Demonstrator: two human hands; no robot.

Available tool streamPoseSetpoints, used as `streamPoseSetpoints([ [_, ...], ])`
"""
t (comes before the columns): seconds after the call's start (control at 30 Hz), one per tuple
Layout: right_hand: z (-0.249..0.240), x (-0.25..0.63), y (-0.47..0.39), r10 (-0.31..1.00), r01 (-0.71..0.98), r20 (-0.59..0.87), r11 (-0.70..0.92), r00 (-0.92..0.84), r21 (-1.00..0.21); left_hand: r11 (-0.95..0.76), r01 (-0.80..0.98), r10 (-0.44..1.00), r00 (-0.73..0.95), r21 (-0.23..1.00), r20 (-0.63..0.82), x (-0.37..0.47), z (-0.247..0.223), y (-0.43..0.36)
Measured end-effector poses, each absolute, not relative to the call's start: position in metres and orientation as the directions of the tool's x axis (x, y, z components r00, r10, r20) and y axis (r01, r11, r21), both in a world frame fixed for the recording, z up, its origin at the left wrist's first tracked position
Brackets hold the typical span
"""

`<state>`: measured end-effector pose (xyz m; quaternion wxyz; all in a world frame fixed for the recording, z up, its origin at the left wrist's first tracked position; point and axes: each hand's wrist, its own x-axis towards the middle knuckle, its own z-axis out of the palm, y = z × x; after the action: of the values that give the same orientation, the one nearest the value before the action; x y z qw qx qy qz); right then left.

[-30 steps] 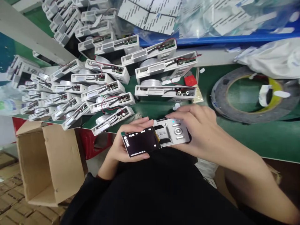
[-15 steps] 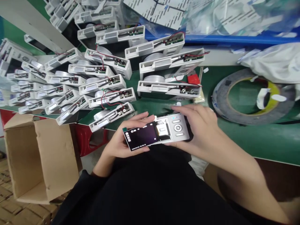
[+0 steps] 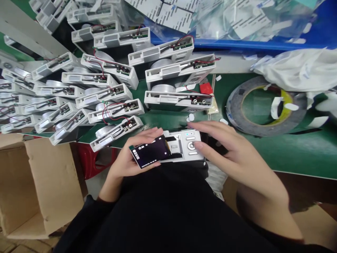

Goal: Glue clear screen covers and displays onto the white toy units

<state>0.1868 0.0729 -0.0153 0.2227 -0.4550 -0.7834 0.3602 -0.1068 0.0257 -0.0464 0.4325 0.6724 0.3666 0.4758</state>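
An unfinished digital camera (image 3: 181, 154) with a silver-white body lies tilted in front of my chest. Its screen (image 3: 150, 151) is lit, showing icons and a date line on a dark picture, and sits lifted out at the left end over an opening in the body. My left hand (image 3: 126, 158) is closed around the screen end, fingers above and below. My right hand (image 3: 226, 147) is at the other end, its thumb on the round control button (image 3: 191, 146) and its forefinger along the top edge. The other right fingers are partly hidden.
Several opened white camera bodies (image 3: 179, 100) with red wires stand in rows on the green table (image 3: 289, 154). A large tape roll (image 3: 237, 112) lies at right, a white cloth bag (image 3: 286, 72) behind it. A cardboard box (image 3: 52, 186) and red stool (image 3: 92, 161) are at lower left.
My right hand has shifted from gripping the camera's right end to placing its thumb on the round button. The view has swung so the table things appear further left.
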Motion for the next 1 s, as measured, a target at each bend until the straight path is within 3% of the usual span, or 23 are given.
streamPoseSetpoints([
  [0.37, -0.021, 0.188, 0.065, 0.867, 0.563, 0.084, 0.389, -0.491, -0.729, -0.370, 0.072, 0.891, 0.310, 0.926, 0.332, -0.108, -0.044, 0.030],
  [0.57, -0.020, 0.188, 0.065, 0.866, 0.565, 0.057, 0.373, -0.497, -0.736, -0.296, 0.108, 0.931, 0.255, 0.949, 0.261, -0.109, -0.045, 0.026],
  [0.87, -0.027, 0.186, 0.065, 0.761, 0.581, 0.057, 0.539, -0.646, -0.610, -0.364, -0.087, 0.873, 0.315, 0.927, 0.372, -0.109, -0.048, 0.029],
  [1.0, -0.031, 0.182, 0.067, 0.764, 0.588, 0.073, 0.550, -0.641, -0.594, -0.348, -0.064, 0.880, 0.321, 0.935, 0.350, -0.111, -0.050, 0.030],
])
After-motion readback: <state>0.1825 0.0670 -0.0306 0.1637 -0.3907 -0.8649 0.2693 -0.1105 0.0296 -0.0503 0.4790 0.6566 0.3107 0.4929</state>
